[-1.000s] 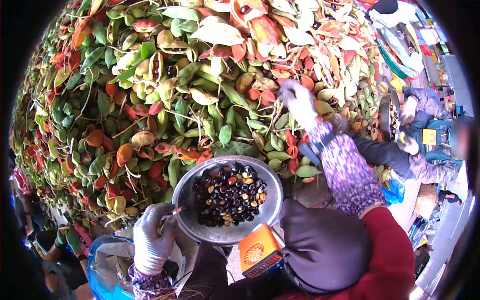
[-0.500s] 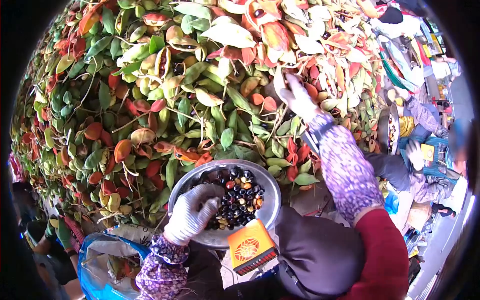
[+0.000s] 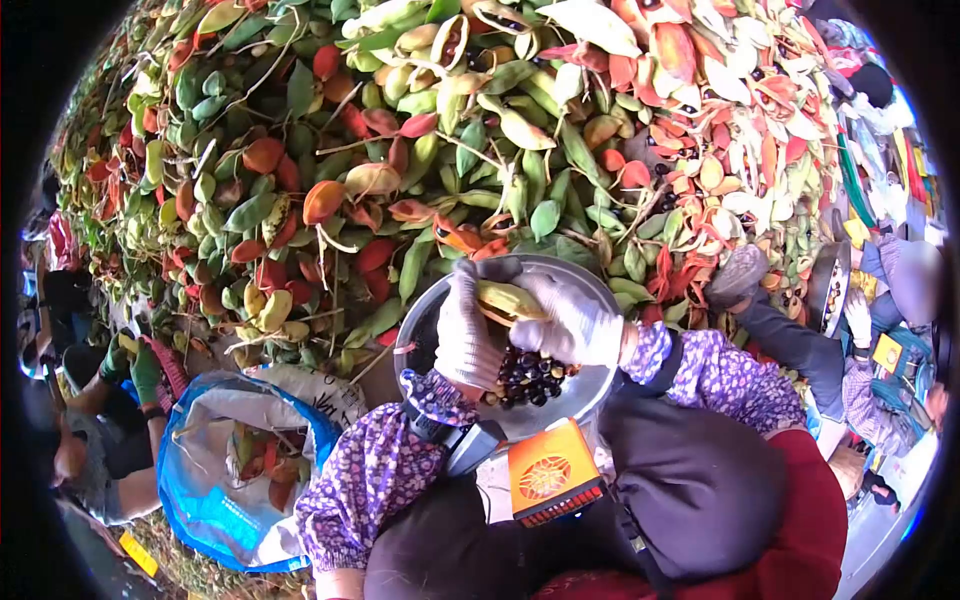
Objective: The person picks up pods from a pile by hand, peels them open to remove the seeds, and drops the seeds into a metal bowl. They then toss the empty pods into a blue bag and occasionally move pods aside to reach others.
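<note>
A pale green-yellow seed pod (image 3: 510, 302) is held between my two gloved hands above the metal bowl (image 3: 592, 284). My left hand (image 3: 466, 335), in a white ribbed glove, is closed at the pod's left end. From the right, my right hand (image 3: 578, 322) grips the pod with its fingers over the top and thumb in front. Dark, shiny seeds (image 3: 530, 378) lie in the bowl below, partly covered by my hands. Whether the pod is split open is hard to make out.
A large heap of green and red pods (image 3: 340, 190) rises beyond the bowl. A blue-edged sack (image 3: 185, 520) with pods inside stands to the left. An orange box (image 3: 550, 468) sits before the bowl. Co-workers sit on both sides, one wearing green gloves (image 3: 146, 375).
My right hand has come back from the heap to the bowl, now with a pod. My left hand has risen from the seeds to grip it. The view has shifted.
</note>
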A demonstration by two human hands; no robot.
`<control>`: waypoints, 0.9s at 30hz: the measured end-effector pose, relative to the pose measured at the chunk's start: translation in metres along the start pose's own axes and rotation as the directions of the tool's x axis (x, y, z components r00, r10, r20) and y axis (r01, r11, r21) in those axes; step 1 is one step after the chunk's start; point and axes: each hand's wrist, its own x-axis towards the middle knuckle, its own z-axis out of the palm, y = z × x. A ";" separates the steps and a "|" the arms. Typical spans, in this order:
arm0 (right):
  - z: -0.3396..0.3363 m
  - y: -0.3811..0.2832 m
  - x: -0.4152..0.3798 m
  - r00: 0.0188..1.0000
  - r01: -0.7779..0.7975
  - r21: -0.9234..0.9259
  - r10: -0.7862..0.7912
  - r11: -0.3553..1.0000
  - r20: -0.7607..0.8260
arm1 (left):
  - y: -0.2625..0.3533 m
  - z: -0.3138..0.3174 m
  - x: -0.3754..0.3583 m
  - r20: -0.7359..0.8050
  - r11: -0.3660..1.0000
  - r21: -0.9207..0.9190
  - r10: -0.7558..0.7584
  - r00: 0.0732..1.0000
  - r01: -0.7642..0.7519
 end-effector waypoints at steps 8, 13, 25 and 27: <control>0.001 0.000 -0.015 0.866 -0.494 0.469 0.462 0.732 0.191 | -0.015 -0.038 0.006 0.211 0.867 0.367 0.275 0.938 -0.336; 0.013 0.014 -0.010 0.812 -0.566 0.608 0.506 0.557 0.293 | -0.014 -0.055 -0.004 -0.004 0.981 0.191 0.012 1.000 -0.011; 0.047 0.032 -0.006 0.961 0.275 -0.658 -0.215 0.701 0.173 | -0.023 -0.107 0.010 -0.008 0.975 -0.052 -0.215 0.977 0.214; 0.047 0.034 -0.003 0.954 0.288 -0.676 -0.260 0.678 0.146 | -0.028 -0.114 0.017 -0.102 0.981 0.034 -0.187 0.977 0.191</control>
